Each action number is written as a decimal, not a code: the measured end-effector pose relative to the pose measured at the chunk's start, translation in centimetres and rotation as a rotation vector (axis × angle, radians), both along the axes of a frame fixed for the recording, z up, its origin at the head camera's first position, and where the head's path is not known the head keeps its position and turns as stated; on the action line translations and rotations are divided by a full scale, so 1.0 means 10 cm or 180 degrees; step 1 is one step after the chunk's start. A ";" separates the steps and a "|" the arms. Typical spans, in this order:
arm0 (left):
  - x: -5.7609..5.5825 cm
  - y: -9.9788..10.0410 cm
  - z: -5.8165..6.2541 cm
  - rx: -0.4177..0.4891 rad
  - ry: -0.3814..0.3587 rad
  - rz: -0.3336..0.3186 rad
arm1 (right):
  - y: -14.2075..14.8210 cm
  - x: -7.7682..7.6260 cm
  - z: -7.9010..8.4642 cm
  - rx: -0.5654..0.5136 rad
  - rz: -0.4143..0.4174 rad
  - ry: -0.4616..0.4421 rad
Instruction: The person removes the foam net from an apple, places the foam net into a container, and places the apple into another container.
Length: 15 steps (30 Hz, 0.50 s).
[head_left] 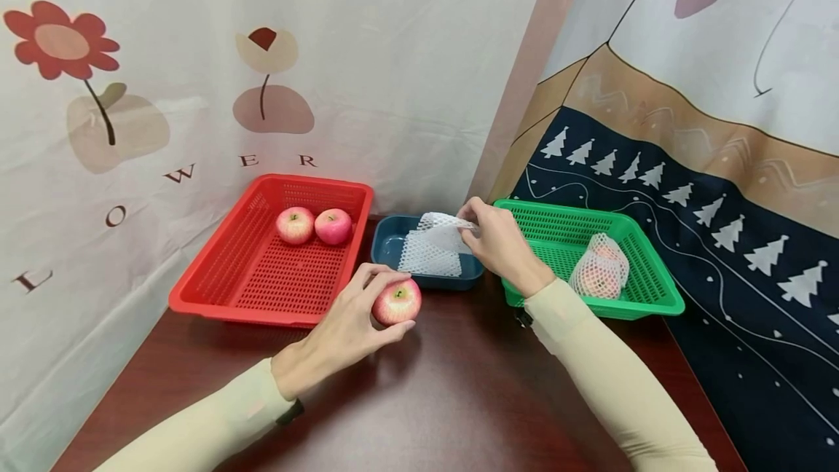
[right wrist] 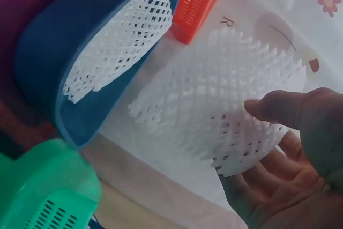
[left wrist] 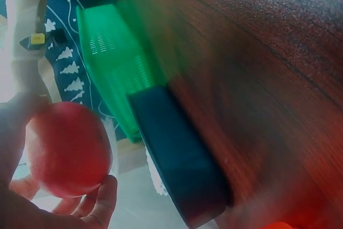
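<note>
Over open tabletop [head_left: 472,392], beside red basket [head_left: 288,268], gripping an apple [head_left: 398,306] with curled left hand [head_left: 344,323], stem [head_left: 398,294] visible from head only, over blue tray rim [head_left: 432,283], pinching foam netting [right wrist: 214,95] with right hand [head_left: 499,240]

The near round apple [head_left: 398,302] is red, mottled yellow. White foam netting [right wrist: 214,92] is diamond-patterned. The left plastic basket [head_left: 275,279] is red.
</note>
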<state>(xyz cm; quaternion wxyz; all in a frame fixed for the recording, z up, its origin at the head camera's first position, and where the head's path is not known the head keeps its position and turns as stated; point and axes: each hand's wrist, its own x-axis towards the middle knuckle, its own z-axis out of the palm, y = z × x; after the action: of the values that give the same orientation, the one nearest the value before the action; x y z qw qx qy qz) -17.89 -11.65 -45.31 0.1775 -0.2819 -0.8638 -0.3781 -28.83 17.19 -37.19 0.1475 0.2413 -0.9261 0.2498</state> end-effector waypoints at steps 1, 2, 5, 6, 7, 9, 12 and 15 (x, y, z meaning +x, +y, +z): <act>0.00 0.00 0.00 -0.0002 0.0000 0.0004 | -0.03 -0.03 0.00 0.0012 -0.0036 0.0017; 0.00 0.00 0.01 -0.0004 -0.0001 0.0006 | -0.05 -0.05 -0.01 0.0027 -0.0075 0.0030; 0.01 -0.01 0.02 -0.0020 -0.0015 0.0011 | -0.14 -0.11 -0.05 0.0101 -0.0202 0.0044; 0.01 -0.01 0.03 -0.0024 -0.0022 0.0011 | -0.16 -0.13 -0.07 0.0139 -0.0249 0.0046; 0.01 -0.01 0.03 -0.0027 -0.0029 0.0013 | -0.19 -0.14 -0.09 0.0177 -0.0287 0.0046; 0.02 -0.01 0.05 -0.0029 -0.0029 0.0020 | -0.24 -0.18 -0.15 0.0254 -0.0347 0.0047; 0.02 -0.02 0.07 -0.0012 -0.0010 0.0034 | -0.30 -0.21 -0.24 0.0347 -0.0391 0.0040; 0.03 -0.03 0.09 0.0003 0.0010 0.0053 | -0.34 -0.23 -0.32 0.0439 -0.0379 0.0005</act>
<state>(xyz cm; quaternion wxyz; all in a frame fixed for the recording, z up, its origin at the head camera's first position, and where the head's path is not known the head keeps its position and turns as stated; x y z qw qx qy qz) -17.63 -11.94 -44.40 0.1821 -0.2753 -0.8656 -0.3765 -31.13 13.75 -40.40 0.1458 0.1955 -0.9537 0.1761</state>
